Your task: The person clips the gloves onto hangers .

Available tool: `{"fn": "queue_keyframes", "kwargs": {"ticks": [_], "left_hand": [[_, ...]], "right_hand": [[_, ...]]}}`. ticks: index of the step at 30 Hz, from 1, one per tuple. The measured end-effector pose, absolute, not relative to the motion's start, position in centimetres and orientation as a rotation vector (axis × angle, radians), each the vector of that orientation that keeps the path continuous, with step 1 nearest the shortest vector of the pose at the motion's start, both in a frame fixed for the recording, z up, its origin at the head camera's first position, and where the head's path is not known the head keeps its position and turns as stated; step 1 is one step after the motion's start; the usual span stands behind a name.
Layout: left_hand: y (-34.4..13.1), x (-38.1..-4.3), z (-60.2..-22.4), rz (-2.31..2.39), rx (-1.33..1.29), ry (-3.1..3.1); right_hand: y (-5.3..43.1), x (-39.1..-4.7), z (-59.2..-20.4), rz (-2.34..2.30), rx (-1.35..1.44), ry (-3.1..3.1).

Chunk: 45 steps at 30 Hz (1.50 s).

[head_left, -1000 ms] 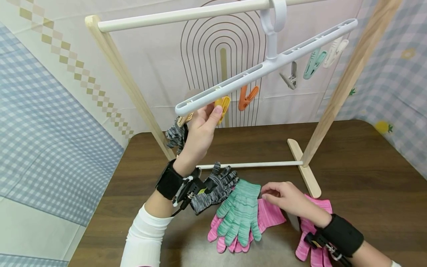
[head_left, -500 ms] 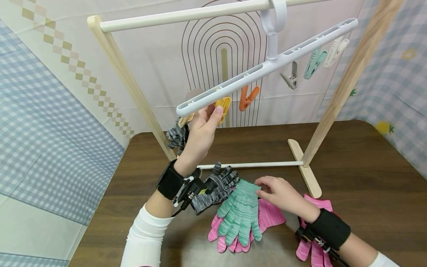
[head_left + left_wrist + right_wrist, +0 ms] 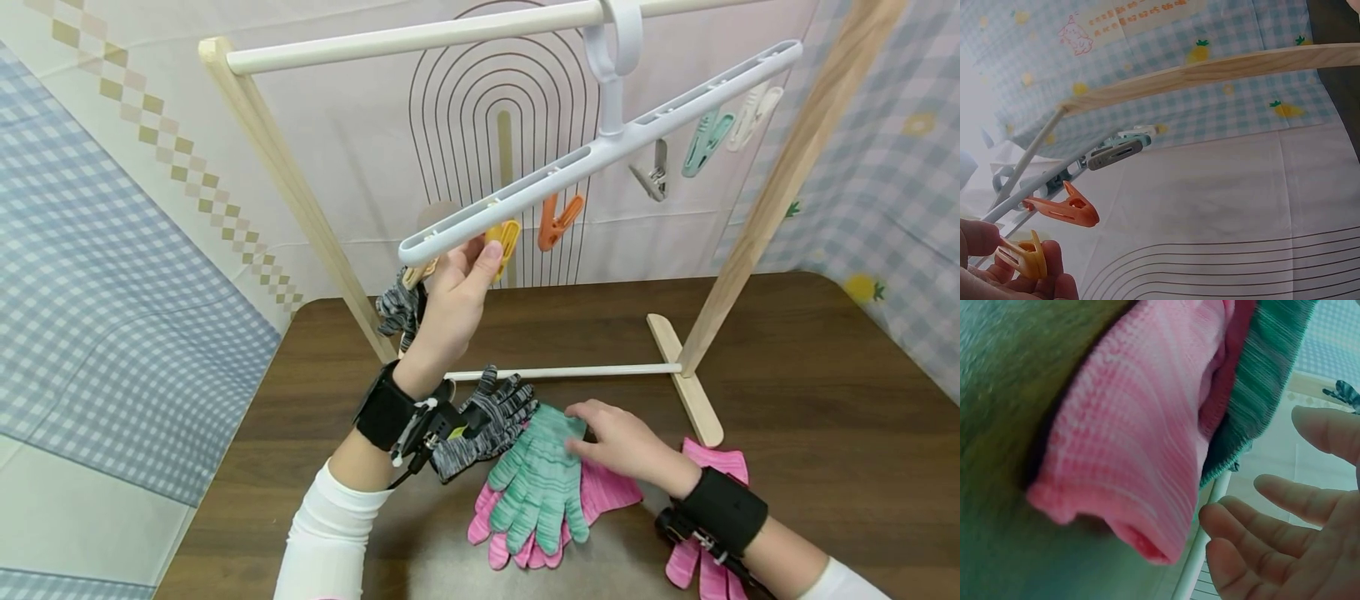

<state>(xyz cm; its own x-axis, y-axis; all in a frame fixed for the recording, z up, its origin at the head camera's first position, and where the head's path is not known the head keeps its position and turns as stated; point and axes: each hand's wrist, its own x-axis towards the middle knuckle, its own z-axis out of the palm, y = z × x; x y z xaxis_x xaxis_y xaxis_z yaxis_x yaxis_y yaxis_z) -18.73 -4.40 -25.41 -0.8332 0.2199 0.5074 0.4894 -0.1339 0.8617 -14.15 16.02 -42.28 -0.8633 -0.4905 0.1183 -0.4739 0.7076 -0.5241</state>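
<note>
My left hand (image 3: 450,304) pinches a yellow clothespin (image 3: 507,243) under the low end of a tilted white hanger (image 3: 525,185); the left wrist view shows thumb and fingertips on the yellow clothespin (image 3: 1027,257). My right hand (image 3: 628,443) is over the cuff of a green knit glove (image 3: 540,479). Its fingers (image 3: 1313,500) are parted with nothing between them in the right wrist view, near the green cuff (image 3: 1266,381). Beneath the green glove lies a pink glove (image 3: 606,485). A grey-black glove (image 3: 480,437) lies beside them, partly behind my left wrist.
An orange clothespin (image 3: 558,221), a grey clip (image 3: 654,173), a teal clothespin (image 3: 707,143) and a white one hang along the hanger. Another grey-black glove (image 3: 401,308) hangs by a beige clothespin at its low end. A wooden rack (image 3: 738,250) frames everything. Another pink glove (image 3: 708,457) lies under my right wrist.
My right hand has moved left and slightly up, its fingertips now over the green glove's cuff. My left hand stays on the yellow clothespin.
</note>
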Motion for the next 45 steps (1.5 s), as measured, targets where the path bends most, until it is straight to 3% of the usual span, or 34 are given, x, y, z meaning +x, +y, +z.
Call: {"fn": "queue_keyframes", "kwargs": {"ticks": [45], "left_hand": [[-4.3, -18.8, -25.8, -2.057, -0.820, -1.920]], "right_hand": [[15.8, -14.6, -43.6, -0.812, -0.745, 2.840]]}}
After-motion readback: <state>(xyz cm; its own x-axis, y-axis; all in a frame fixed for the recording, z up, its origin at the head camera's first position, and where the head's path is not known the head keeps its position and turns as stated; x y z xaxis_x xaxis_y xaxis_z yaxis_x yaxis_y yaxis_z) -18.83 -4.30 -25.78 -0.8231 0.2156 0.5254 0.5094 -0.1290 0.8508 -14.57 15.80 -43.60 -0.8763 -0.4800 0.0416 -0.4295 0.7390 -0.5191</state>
